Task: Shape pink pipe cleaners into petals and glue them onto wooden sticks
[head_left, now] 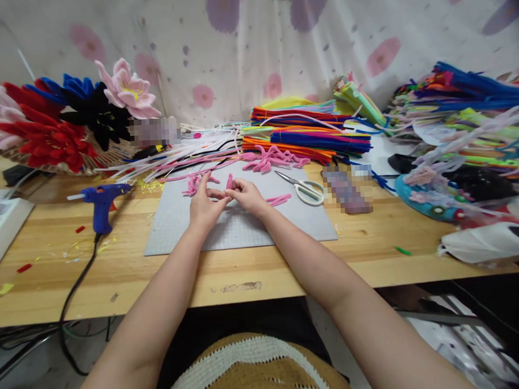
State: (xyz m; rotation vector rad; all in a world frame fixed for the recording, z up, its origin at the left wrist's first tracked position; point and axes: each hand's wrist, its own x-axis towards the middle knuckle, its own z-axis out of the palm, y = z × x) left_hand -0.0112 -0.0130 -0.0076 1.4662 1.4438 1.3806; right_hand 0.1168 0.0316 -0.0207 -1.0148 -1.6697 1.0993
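My left hand [207, 203] and my right hand [246, 196] meet above a grey cutting mat [244, 236]. A short folded pink pipe cleaner [229, 181] stands up between them, pinched in the fingertips of both hands. Just beyond my left hand lies a small heap of bent pink pipe cleaners [192, 186]. More curled pink pieces [271, 158] are piled at the mat's far edge. To the right of my right hand are folded pink strips [279, 200] and a pair of white-handled scissors [307, 193].
A blue glue gun [100, 204] with a trailing cord lies left. Fuzzy flowers [55, 140] fill the back left. Bundles of coloured pipe cleaners [308, 138] lie at the back, with more at right. A blurred-out object [347, 189] and a white glue-bottle-like thing [487, 242] are on the right.
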